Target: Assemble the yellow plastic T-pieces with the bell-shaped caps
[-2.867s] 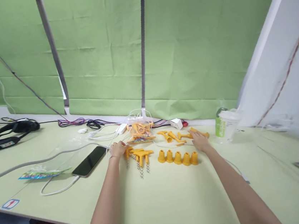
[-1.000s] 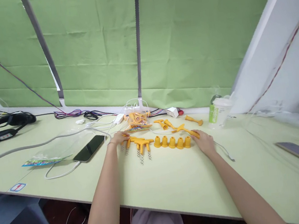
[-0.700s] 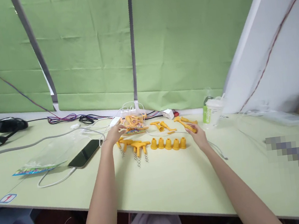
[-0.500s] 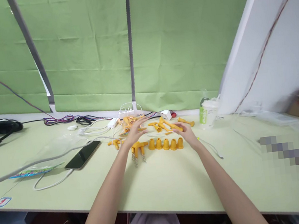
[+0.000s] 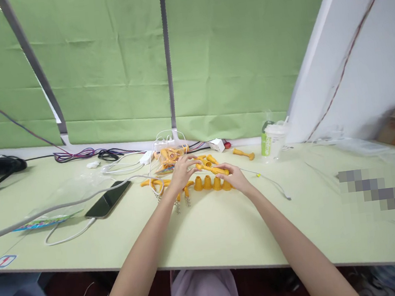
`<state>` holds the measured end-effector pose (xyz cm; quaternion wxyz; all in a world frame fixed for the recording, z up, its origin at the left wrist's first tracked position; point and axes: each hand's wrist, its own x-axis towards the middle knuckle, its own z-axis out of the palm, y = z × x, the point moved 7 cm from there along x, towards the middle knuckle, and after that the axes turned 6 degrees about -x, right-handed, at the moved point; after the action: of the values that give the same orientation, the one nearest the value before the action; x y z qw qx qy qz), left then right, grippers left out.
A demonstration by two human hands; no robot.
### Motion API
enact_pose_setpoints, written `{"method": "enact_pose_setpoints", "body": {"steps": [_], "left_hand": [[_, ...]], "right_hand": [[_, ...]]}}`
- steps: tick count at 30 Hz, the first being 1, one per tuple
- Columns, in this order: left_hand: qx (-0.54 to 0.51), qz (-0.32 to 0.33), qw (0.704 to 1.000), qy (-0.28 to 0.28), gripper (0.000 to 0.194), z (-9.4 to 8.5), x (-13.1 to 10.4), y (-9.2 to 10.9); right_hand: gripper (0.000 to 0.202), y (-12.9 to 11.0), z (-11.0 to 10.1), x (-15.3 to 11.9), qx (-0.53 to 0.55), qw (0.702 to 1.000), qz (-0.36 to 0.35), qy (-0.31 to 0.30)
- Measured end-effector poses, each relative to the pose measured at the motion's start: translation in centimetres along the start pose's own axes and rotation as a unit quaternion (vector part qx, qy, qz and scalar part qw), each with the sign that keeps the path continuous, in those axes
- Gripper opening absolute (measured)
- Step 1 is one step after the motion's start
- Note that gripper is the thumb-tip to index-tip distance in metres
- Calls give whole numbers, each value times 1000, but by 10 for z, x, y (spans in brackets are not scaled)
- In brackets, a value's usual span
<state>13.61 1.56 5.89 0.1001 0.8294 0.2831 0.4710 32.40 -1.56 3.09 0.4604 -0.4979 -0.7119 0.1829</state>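
Observation:
A slim yellow plastic rod-shaped piece [image 5: 212, 168] is held slightly tilted above the table, between both hands. My left hand [image 5: 183, 172] pinches its left end. The fingers of my right hand [image 5: 234, 177] close around its thicker right end. Just below stand several yellow cone-shaped cups [image 5: 207, 182] in a row, the rightmost partly hidden by my right hand. Beside my left wrist lie yellow branched parts [image 5: 166, 183] with metal springs, partly covered by the arm. More yellow pieces [image 5: 211, 159] lie behind the hands.
One yellow piece [image 5: 243, 153] lies apart near a white cup [image 5: 275, 140]. A clear bag of yellow parts [image 5: 169, 157] rests by a power strip [image 5: 163, 143]. Further left are a phone [image 5: 109, 200] with a white cable and a headset [image 5: 0, 168]. The table edge [image 5: 218, 267] runs in front.
My right hand has moved left with the yellow rod-shaped piece, bringing it over the cups. My left hand has closed from open onto its other end. The view has shifted slightly.

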Motion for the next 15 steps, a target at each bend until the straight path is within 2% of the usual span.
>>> {"method": "enact_pose_setpoints", "body": {"steps": [4, 9, 11, 15], "left_hand": [[3, -39, 999, -2, 17, 4, -2, -6], [-9, -85, 996, 4, 20, 4, -3, 1], [-46, -115, 992, 7, 20, 6, -5, 2], [-157, -163, 974, 23, 39, 9, -8, 1]], "right_hand": [[29, -2, 2, -1, -54, 997, -43, 32], [27, -16, -5, -9, -152, 975, -135, 94], [27, -25, -7, -13, -194, 959, -175, 107], [29, -36, -6, -19, -264, 930, -231, 110]]}}
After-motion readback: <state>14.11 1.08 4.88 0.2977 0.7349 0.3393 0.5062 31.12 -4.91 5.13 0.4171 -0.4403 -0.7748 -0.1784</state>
